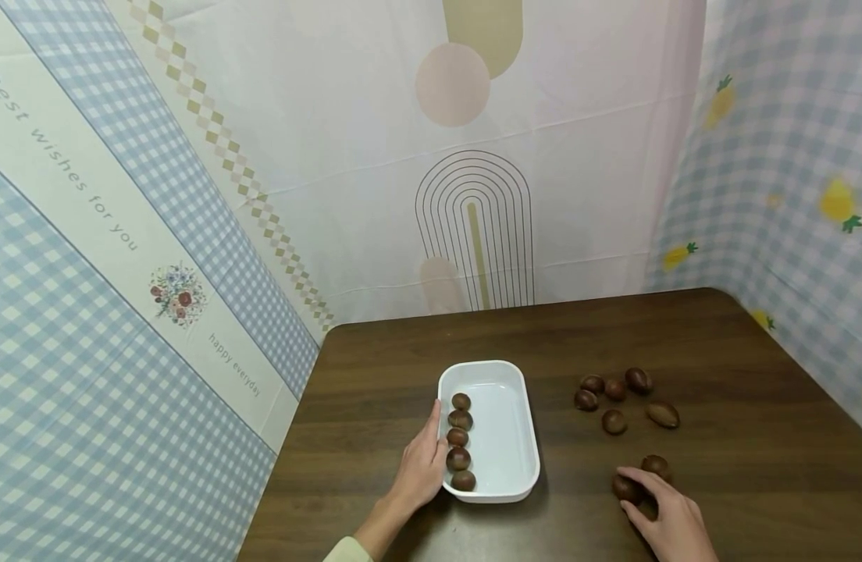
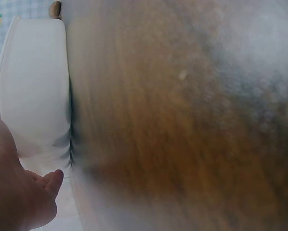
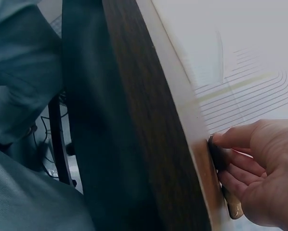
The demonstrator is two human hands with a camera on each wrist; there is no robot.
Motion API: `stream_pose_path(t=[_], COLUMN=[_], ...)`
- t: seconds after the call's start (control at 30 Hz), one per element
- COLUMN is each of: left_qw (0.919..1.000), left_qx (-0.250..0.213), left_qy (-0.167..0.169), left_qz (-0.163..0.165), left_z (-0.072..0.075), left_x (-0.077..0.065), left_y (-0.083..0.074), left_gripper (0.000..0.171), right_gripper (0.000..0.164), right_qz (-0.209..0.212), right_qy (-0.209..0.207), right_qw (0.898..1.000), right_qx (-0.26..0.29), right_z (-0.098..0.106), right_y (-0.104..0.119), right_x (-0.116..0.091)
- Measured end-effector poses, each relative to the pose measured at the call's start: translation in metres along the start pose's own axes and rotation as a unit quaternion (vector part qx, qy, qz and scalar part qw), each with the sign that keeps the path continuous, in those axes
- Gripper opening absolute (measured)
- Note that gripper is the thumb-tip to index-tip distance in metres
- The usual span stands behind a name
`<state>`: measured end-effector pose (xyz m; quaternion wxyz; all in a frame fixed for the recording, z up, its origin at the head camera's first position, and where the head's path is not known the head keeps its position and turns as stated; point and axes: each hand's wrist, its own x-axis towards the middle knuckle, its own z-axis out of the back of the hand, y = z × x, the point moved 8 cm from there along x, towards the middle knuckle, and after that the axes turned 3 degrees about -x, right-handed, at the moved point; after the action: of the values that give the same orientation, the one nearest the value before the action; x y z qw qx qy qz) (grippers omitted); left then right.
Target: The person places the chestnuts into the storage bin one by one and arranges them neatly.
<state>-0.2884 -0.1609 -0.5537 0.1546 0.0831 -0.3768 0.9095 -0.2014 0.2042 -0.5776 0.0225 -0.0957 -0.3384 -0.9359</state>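
Note:
A white rectangular baking dish (image 1: 504, 441) stands on the table. Inside it, along the left wall, several brown chestnuts (image 1: 458, 458) form a single row. My left hand (image 1: 422, 464) grips the dish's left side, thumb at the rim and fingers along the outer wall; the left wrist view has this hand (image 2: 23, 192) beside the white wall (image 2: 35, 82). To the right of the dish, my right hand (image 1: 673, 519) pinches a chestnut (image 1: 625, 489) between thumb and fingers, low over the table. Another chestnut (image 1: 656, 467) lies just beyond those fingers.
More chestnuts (image 1: 614, 422) lie loosely grouped right of the dish, among them a paler, longer one (image 1: 663, 414). The dark wooden table (image 1: 375, 375) ends at printed cloth hangings (image 1: 361, 195) behind and at both sides.

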Motion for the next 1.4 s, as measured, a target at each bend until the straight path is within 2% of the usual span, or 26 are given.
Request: stream_pose_path(t=[0.53, 0.87, 1.1, 1.4], left_qw=[1.0, 1.0, 1.0, 1.0], left_qx=[-0.004, -0.002, 0.0, 0.004], left_qy=[0.002, 0.003, 0.004, 0.005], left_qz=[0.0, -0.001, -0.003, -0.006], left_z=[0.001, 0.001, 0.001, 0.0], left_x=[0.0, -0.001, -0.001, 0.0], left_y=[-0.002, -0.002, -0.002, -0.002], left_gripper=[0.065, 0.064, 0.063, 0.063], right_gripper=[0.044, 0.043, 0.041, 0.045], right_qz=[0.027, 0.005, 0.002, 0.06], right_qy=[-0.065, -0.058, -0.057, -0.106], right_qw=[0.997, 0.998, 0.998, 0.992], right_qx=[-0.034, -0.007, 0.02, 0.041], right_z=[0.006, 0.004, 0.005, 0.018], right_y=[0.001, 0.01, 0.024, 0.061], right_x=[-0.007, -0.007, 0.001, 0.016])
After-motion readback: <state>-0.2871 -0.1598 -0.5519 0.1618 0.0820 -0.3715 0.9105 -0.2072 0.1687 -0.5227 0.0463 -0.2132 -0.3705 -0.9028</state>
